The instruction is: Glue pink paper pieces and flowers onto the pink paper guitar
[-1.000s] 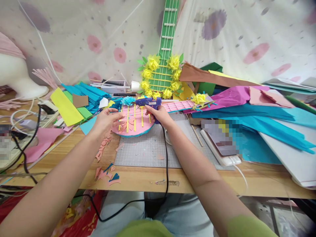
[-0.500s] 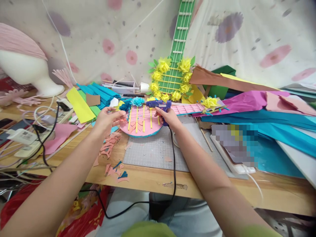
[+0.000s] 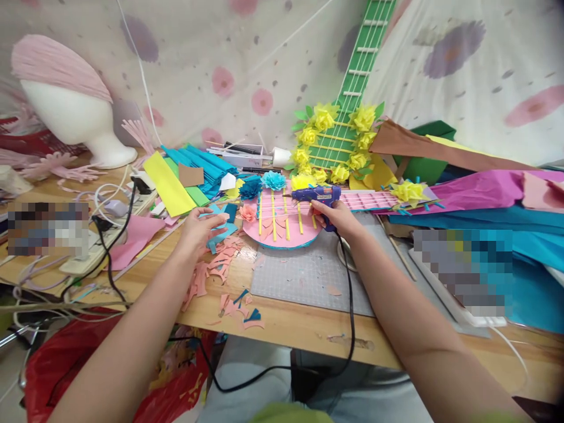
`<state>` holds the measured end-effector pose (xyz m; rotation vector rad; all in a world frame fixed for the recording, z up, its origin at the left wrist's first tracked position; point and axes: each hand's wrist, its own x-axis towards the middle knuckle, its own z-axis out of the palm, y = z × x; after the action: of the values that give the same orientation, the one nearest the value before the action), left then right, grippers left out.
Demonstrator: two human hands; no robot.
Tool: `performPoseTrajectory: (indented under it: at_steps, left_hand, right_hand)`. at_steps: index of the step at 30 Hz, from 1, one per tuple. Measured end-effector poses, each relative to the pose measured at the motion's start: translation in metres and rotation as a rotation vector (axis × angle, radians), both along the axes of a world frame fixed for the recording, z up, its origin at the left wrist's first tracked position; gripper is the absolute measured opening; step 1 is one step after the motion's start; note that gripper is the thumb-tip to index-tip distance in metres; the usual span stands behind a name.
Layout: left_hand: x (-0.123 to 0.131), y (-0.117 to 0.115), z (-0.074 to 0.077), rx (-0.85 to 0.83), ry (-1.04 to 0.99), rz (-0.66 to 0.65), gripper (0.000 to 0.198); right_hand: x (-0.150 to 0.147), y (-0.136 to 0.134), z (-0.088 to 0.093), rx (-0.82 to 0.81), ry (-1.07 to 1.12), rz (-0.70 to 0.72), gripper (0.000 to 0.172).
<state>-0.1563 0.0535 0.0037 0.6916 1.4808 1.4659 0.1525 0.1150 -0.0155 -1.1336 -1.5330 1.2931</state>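
Observation:
My right hand (image 3: 337, 216) is wrapped round a purple hot glue gun (image 3: 314, 194), its nozzle pointing left above the strings of a pink paper guitar (image 3: 288, 236). My left hand (image 3: 200, 226) is stretched out over light blue paper scraps (image 3: 220, 232), left of the guitar, fingers apart. Whether a small scrap lies at its fingertips is hard to make out. A coral paper flower (image 3: 248, 212) sits on the guitar's left edge, apart from my left hand. Dark blue (image 3: 250, 187) and light blue paper flowers (image 3: 274, 180) line the upper edge.
A green guitar with yellow flowers (image 3: 325, 117) leans at the back. Pink paper offcuts (image 3: 224, 258) lie left of the grey cutting mat (image 3: 299, 282). The glue gun's black cord (image 3: 352, 294) hangs over the table edge. A power strip (image 3: 88, 249) and cables lie left; folded coloured paper (image 3: 476, 188) lies right.
My left hand has moved left, away from the coral flower, to the light blue scraps. My right hand still holds the glue gun over the guitar. The whole view has shifted.

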Motion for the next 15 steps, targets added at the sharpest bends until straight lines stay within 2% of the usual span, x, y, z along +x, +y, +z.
performPoseTrajectory:
  at_steps: [4, 15]
  left_hand:
    - [-0.003, 0.008, -0.008, 0.005, 0.026, -0.010, 0.043]
    - [0.011, 0.031, -0.008, -0.135, 0.159, -0.132, 0.038]
  right_hand:
    - [0.001, -0.001, -0.001, -0.010, -0.023, -0.030, 0.052]
    - [0.005, 0.003, -0.007, -0.009, -0.023, 0.007, 0.046]
